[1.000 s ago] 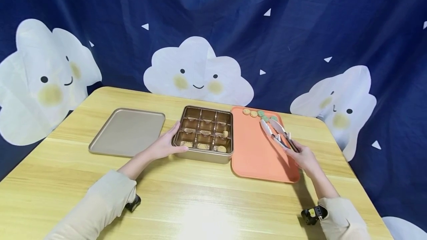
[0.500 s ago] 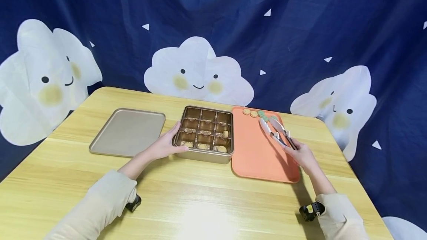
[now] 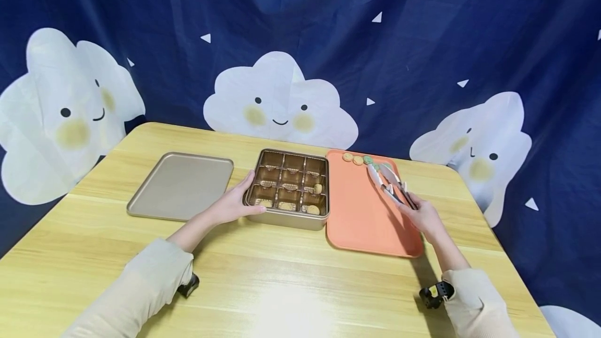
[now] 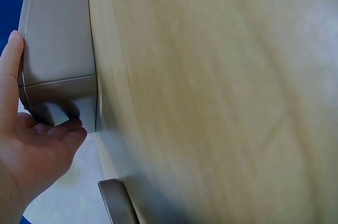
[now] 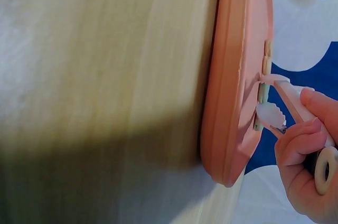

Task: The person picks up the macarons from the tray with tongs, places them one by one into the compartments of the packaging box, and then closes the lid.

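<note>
Head view: left hand [image 3: 237,205] gripping a divided pan [image 3: 286,220], right hand [image 3: 424,218] gripping tongs [image 3: 377,177].

With the pan as clock centre and the blue curtain [image 3: 328,25] at twelve, the left fingers curl round its corner near eight; pale biscuits [image 3: 313,209] sit in the three near compartments and the one at three. An orange tray [image 3: 357,213] lies at three, yellow biscuits [image 3: 358,160] and green biscuits [image 3: 368,159] along its far end. The tongs' parted tips point between ten and eleven, by the green ones; whether they touch, I can't tell. At nine lies a flat brown tray [image 3: 180,186].
</note>
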Demonstrator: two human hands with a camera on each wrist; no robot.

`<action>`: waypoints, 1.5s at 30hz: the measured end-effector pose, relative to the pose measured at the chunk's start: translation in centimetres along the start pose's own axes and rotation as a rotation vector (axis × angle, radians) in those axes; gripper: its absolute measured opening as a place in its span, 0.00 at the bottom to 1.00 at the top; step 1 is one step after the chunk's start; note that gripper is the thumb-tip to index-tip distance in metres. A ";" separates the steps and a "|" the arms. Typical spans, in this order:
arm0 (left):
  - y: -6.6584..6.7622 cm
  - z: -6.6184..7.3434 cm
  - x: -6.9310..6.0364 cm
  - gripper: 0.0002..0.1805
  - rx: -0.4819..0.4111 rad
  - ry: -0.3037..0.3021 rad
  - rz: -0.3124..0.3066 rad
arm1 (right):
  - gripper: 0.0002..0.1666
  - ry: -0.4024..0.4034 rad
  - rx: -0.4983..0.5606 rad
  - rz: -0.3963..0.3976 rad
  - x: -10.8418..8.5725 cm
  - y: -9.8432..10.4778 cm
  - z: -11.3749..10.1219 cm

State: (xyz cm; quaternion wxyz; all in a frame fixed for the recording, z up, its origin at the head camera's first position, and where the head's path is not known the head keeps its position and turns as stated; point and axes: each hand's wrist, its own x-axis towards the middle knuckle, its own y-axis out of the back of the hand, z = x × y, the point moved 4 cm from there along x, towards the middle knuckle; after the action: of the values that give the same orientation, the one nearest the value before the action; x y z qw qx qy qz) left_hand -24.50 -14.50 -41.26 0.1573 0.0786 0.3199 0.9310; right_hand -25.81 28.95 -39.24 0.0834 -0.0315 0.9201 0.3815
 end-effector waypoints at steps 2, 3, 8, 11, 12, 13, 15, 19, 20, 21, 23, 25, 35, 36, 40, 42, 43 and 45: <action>0.0 -0.1 0.0 0.58 0.002 0.002 0.000 | 0.41 -0.004 0.019 -0.005 -0.1 -0.1 0.1; 0.0 -0.1 0.0 0.58 0.003 0.002 0.000 | 0.41 0.000 0.021 -0.007 -0.2 -0.1 0.1; 0.0 -0.1 0.0 0.58 0.003 -0.004 -0.002 | 0.40 0.017 0.009 -0.011 -0.6 -0.3 0.1; 0.0 -0.1 0.1 0.58 0.002 -0.009 -0.004 | 0.40 0.014 0.018 -0.016 -0.9 -0.4 0.0; 0.0 -0.1 0.1 0.58 0.002 -0.009 -0.003 | 0.40 0.012 0.027 -0.022 -0.9 -0.5 0.0; 0.0 -0.1 0.1 0.58 0.001 -0.008 -0.003 | 0.39 0.010 0.038 -0.026 -1.0 -0.6 -0.1; 0.0 -0.1 0.1 0.58 0.000 -0.007 0.000 | 0.40 0.011 0.049 -0.035 -1.1 -0.8 -0.2; -0.1 0.0 0.0 0.58 -0.002 -0.006 -0.002 | 0.40 0.020 0.056 -0.043 -1.4 -1.0 -0.4; 0.0 0.0 0.0 0.58 -0.003 -0.005 -0.001 | 0.40 0.025 0.051 -0.043 -1.5 -1.1 -0.4; 0.0 0.0 0.0 0.58 -0.005 -0.005 -0.001 | 0.40 0.029 0.049 -0.044 -1.6 -1.1 -0.5; 0.0 0.0 0.0 0.58 -0.008 -0.005 0.000 | 0.39 0.036 0.046 -0.040 -1.8 -1.1 -0.6; 0.0 0.0 0.0 0.58 -0.010 -0.005 0.000 | 0.39 0.045 0.045 -0.037 -2.0 -1.1 -0.7; -0.1 -0.3 0.0 0.58 -0.008 -0.013 0.007 | 0.40 0.103 0.084 -0.034 -3.6 -1.1 -1.7; -0.1 -0.3 0.0 0.58 -0.007 -0.012 0.008 | 0.40 0.106 0.087 -0.031 -3.8 -1.1 -1.8; -0.1 -0.3 0.0 0.58 -0.002 -0.008 0.004 | 0.40 0.132 0.074 -0.025 -4.5 -1.1 -2.7; -0.1 -0.3 -0.1 0.58 0.004 -0.005 0.001 | 0.40 0.146 0.065 -0.021 -4.8 -1.2 -3.2; -0.1 -0.3 -0.1 0.58 0.006 -0.002 0.000 | 0.40 0.154 0.059 -0.020 -5.0 -1.2 -3.5; -0.1 -0.3 -0.1 0.59 0.009 0.001 -0.002 | 0.39 0.169 0.044 -0.018 -5.2 -1.3 -4.1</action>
State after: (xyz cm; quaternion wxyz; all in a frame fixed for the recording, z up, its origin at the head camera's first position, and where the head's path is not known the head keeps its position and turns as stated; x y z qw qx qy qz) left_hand -24.50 -14.63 -41.59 0.1577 0.0782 0.3241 0.9295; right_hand -21.03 25.12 -36.35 0.0095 -0.0703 0.9316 0.3566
